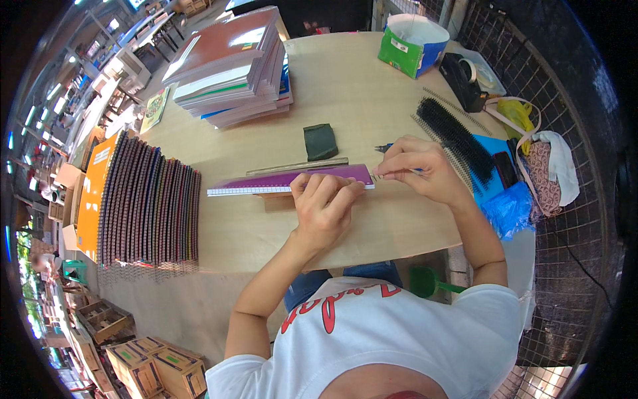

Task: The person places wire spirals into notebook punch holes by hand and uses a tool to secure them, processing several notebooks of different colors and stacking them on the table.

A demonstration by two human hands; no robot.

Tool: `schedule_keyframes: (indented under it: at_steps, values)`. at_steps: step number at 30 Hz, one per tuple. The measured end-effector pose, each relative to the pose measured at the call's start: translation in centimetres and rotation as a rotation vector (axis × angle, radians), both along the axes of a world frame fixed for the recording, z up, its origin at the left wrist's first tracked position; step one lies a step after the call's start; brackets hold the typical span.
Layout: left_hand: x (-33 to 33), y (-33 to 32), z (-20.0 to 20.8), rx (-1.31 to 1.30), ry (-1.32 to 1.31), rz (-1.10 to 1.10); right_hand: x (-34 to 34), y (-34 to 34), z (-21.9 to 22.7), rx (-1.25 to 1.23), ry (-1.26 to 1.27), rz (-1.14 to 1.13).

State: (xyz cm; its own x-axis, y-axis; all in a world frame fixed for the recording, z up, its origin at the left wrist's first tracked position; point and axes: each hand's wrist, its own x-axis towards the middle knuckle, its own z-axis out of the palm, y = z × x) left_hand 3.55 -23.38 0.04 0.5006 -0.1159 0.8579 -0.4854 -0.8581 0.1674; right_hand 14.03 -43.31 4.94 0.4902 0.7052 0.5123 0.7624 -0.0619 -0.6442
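Note:
A purple-covered notebook (282, 181) with a white, perforated edge lies across the near middle of the table. My left hand (325, 203) is closed on its near edge, fingers curled over the cover. At the notebook's right end, my right hand (425, 166) pinches the end of a thin wire coil (376, 177); most of the coil is hidden. A pointed dark tool (383, 147) shows beside the right hand; I cannot tell whether the hand holds it. Behind the notebook lies a narrow wooden strip (297, 166), with a dark green square pad (321, 141) beyond it.
Coil-bound notebooks (149, 206) stand in a row at the left edge. Unbound books (232, 86) are piled at the far left. At right lie a bundle of black coils (455, 136), a tape dispenser (465, 80) and bags; a green box (409, 50) stands far right.

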Motion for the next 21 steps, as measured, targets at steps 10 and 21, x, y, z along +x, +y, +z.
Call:
schedule_keyframes:
  at_steps: [10, 21]
  values:
    - [-0.1, 0.4, 0.0, 0.039, -0.015, -0.018, 0.7, 0.3, 0.5, -0.033, -0.121, 0.155]
    - [1.3, 0.3, 3.1, -0.127, 0.157, 0.001, 0.6, 1.1, 1.8, -0.228, 0.052, 0.103]
